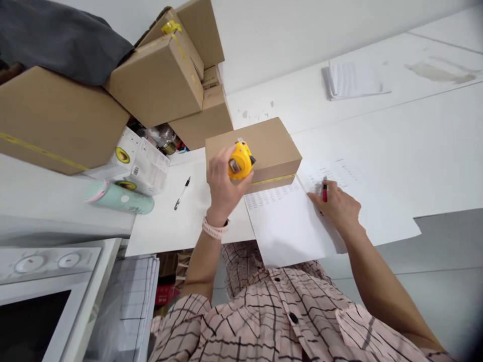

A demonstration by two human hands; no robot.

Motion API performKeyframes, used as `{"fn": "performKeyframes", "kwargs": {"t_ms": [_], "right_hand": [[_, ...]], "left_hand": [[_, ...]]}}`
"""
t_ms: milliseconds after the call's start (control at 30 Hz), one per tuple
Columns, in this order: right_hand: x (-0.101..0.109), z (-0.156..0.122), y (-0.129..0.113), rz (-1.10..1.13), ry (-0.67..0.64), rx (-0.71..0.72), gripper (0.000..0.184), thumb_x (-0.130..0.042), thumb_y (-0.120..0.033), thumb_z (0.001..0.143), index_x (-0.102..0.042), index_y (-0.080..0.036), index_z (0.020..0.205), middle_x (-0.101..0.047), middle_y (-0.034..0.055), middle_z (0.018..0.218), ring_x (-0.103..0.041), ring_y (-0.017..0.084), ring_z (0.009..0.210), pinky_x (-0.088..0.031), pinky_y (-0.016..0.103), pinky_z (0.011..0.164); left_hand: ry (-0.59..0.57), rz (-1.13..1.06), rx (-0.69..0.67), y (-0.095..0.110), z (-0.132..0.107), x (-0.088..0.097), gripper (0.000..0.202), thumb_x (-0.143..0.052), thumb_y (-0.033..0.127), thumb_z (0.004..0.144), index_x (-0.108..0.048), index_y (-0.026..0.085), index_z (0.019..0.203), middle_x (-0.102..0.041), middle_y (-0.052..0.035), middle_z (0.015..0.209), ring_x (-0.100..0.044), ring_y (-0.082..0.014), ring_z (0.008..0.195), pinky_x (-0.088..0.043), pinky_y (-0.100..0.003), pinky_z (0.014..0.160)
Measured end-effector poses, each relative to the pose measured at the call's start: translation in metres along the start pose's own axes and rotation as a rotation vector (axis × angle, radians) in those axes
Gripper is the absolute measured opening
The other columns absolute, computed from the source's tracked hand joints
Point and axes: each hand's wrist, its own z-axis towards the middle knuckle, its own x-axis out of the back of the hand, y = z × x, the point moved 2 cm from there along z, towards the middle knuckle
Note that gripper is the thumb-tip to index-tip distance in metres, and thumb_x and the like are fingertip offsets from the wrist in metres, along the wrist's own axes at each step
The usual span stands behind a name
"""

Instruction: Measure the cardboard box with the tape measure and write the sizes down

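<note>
White table (422, 141) stretched rightward from the box (260, 143), past a paper stack (354, 80) near the wall, while cartons (158, 80) crowded beyond its left end. We held the tape measure (237, 163) over the left part of the box, our left hand (221, 173) closed round its yellow case; whether it touched the cardboard, we could not tell. Our right hand (341, 203) gripped the red pen (325, 192), right of the box and nearer us, its tip pointing away over print; contact with the paper was too small to tell. We judged the step to lie between measuring and noting, with the next move calling for a lowered tip and steady paper. Nearer us than the box, the sheet (290, 236) overhung the front edge, so a leaning wrist might have shifted it. We had more swinging room right of the box than left, where a black pen (182, 193), white packs (147, 161) and a bottle (124, 197) lay.
</note>
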Motion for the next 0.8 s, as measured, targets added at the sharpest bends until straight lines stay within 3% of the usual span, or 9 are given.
{"fn": "performKeyframes", "kwargs": {"t_ms": [100, 200, 300, 433, 500, 600, 667, 733, 800], "right_hand": [[-0.007, 0.002, 0.002, 0.002, 0.012, 0.116, 0.044, -0.048, -0.045, 0.098, -0.067, -0.017, 0.126, -0.076, 0.0184, 0.102, -0.069, 0.029, 0.077, -0.048, 0.038, 0.064], [-0.005, 0.0, 0.006, 0.06, 0.012, 0.133, 0.038, -0.046, -0.034, 0.097, -0.074, -0.018, 0.117, -0.076, 0.0167, 0.099, -0.069, 0.029, 0.076, -0.051, 0.04, 0.069], [0.006, -0.006, 0.011, 0.336, -0.022, 0.103, 0.033, -0.051, -0.034, 0.093, -0.076, -0.019, 0.11, -0.078, 0.0125, 0.093, -0.073, 0.029, 0.085, -0.055, 0.044, 0.078], [0.029, -0.021, 0.012, 0.966, -0.09, 0.053, 0.029, -0.062, -0.04, 0.091, -0.073, -0.025, 0.113, -0.08, 0.008, 0.101, -0.075, 0.029, 0.101, -0.058, 0.047, 0.09], [0.038, -0.028, 0.011, 1.104, -0.053, 0.067, 0.029, -0.073, -0.043, 0.085, -0.071, -0.028, 0.11, -0.08, 0.0066, 0.101, -0.075, 0.029, 0.101, -0.058, 0.05, 0.092], [0.043, -0.034, 0.005, 1.145, 0.054, 0.063, 0.031, -0.083, -0.048, 0.075, -0.065, -0.029, 0.092, -0.074, 0.0009, 0.077, -0.073, 0.025, 0.076, -0.059, 0.047, 0.081], [0.039, -0.034, -0.002, 1.175, 0.073, 0.038, 0.036, -0.078, -0.058, 0.078, -0.057, -0.028, 0.076, -0.059, -0.0041, 0.056, -0.061, 0.019, 0.053, -0.056, 0.04, 0.066], [0.03, -0.032, -0.012, 1.223, -0.025, 0.03, 0.046, -0.063, -0.072, 0.084, -0.055, -0.028, 0.074, -0.049, -0.0054, 0.047, -0.051, 0.017, 0.044, -0.051, 0.038, 0.059], [0.018, -0.029, -0.024, 1.275, -0.219, 0.044, 0.058, -0.048, -0.083, 0.087, -0.062, -0.027, 0.087, -0.058, -0.0017, 0.053, -0.059, 0.02, 0.053, -0.053, 0.04, 0.064]], "left_hand": [[-0.116, 0.087, 0.045, -0.021, 0.02, -0.019, 0.051, -0.063, 0.037, 0.096, -0.046, 0.02, 0.141, -0.061, -0.0139, 0.136, -0.056, -0.0304, 0.129, -0.043, -0.047, 0.111], [-0.196, 0.131, 0.098, -0.035, 0.022, -0.038, 0.046, -0.06, 0.039, 0.097, -0.052, 0.018, 0.137, -0.062, -0.0147, 0.135, -0.056, -0.0304, 0.126, -0.044, -0.046, 0.109], [-0.204, 0.163, 0.121, -0.042, 0.018, -0.047, 0.048, -0.056, 0.043, 0.099, -0.052, 0.018, 0.14, -0.06, -0.0151, 0.139, -0.054, -0.0314, 0.129, -0.043, -0.047, 0.111], [-0.21, 0.162, 0.107, -0.046, 0.015, -0.045, 0.054, -0.055, 0.049, 0.099, -0.051, 0.018, 0.142, -0.058, -0.0153, 0.142, -0.053, -0.0321, 0.132, -0.041, -0.047, 0.114], [-0.215, 0.159, 0.109, -0.049, 0.016, -0.044, 0.055, -0.057, 0.051, 0.098, -0.053, 0.018, 0.142, -0.058, -0.0149, 0.14, -0.054, -0.0322, 0.13, -0.042, -0.047, 0.113], [-0.228, 0.157, 0.123, -0.052, 0.02, -0.044, 0.056, -0.055, 0.054, 0.097, -0.053, 0.019, 0.141, -0.059, -0.0138, 0.139, -0.055, -0.0324, 0.13, -0.043, -0.048, 0.112], [-0.205, 0.161, 0.129, -0.051, 0.022, -0.044, 0.058, -0.053, 0.056, 0.097, -0.052, 0.019, 0.142, -0.058, -0.0146, 0.142, -0.052, -0.034, 0.134, -0.04, -0.052, 0.115], [-0.117, 0.168, 0.125, -0.043, 0.017, -0.044, 0.058, -0.051, 0.056, 0.098, -0.05, 0.019, 0.142, -0.053, -0.0163, 0.149, -0.044, -0.0365, 0.143, -0.032, -0.057, 0.12], [0.008, 0.158, 0.11, -0.026, 0.002, -0.043, 0.049, -0.048, 0.05, 0.1, -0.051, 0.019, 0.139, -0.053, -0.0168, 0.149, -0.042, -0.0361, 0.146, -0.03, -0.059, 0.121]]}}
